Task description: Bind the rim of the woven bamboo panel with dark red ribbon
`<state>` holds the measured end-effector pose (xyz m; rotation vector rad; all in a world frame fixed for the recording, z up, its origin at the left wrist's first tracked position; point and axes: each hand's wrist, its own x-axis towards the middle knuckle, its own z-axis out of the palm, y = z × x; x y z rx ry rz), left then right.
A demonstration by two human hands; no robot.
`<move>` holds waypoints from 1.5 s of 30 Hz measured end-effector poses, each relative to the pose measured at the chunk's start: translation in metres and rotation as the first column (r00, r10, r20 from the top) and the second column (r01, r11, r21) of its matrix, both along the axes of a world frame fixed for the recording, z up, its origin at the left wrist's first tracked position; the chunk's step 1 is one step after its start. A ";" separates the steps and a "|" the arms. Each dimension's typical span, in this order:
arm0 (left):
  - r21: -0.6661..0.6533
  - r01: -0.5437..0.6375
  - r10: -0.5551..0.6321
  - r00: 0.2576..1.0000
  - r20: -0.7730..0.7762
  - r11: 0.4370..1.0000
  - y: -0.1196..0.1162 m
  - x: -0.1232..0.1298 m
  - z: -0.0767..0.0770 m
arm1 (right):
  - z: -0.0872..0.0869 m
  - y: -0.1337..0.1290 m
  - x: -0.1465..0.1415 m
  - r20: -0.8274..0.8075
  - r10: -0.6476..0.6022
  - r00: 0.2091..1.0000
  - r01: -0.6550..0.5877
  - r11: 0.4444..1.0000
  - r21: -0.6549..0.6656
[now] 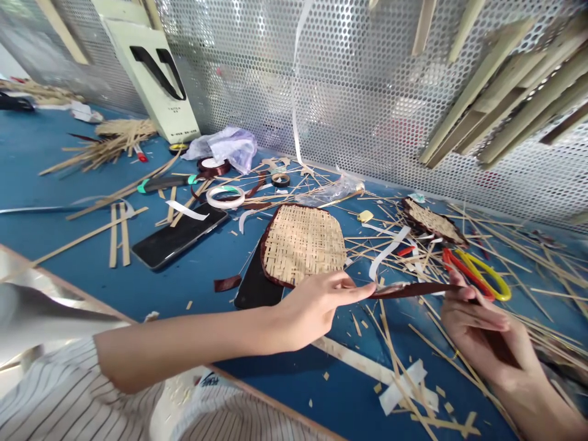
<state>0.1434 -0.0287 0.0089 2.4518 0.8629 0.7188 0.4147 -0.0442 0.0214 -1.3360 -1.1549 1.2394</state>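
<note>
A strip of dark brown ribbon point(416, 290) is stretched between my two hands above the table. My left hand point(312, 309) pinches one end of it, and a whitish patch shows on the strip near those fingertips. On the right, my right hand point(487, 334) is closed around the other end, with more ribbon lying across the palm. Just behind my left hand is a woven bamboo panel point(303, 242) with a dark brown edging, resting partly over a dark phone point(258, 280). Scissors point(487, 274) with red and yellow handles lie behind my right hand.
Thin bamboo strips point(500, 242) are scattered over the blue table point(275, 373). A black phone point(177, 239), a white tape roll point(225, 197), a ribbon spool point(214, 165) and a smaller woven piece point(434, 222) lie around. Behind rises a perforated metal panel point(349, 92).
</note>
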 end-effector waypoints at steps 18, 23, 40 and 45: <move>-0.189 0.078 -0.047 0.986 0.160 0.979 0.000 0.007 -0.014 | 0.031 0.012 0.009 0.542 -0.343 0.767 0.217 0.934 0.284; -0.196 0.055 -0.017 0.982 0.190 0.979 -0.001 0.011 -0.019 | 0.052 -0.013 -0.043 0.896 -0.149 0.419 -0.428 0.838 0.339; -0.669 0.320 0.192 0.796 0.574 0.671 0.005 -0.001 0.007 | 0.033 -0.004 -0.083 0.918 -0.121 0.377 -0.654 0.667 0.356; -0.607 0.226 0.205 0.804 0.557 0.762 0.022 -0.011 0.018 | 0.038 -0.003 -0.081 0.912 -0.137 0.386 -0.640 0.672 0.372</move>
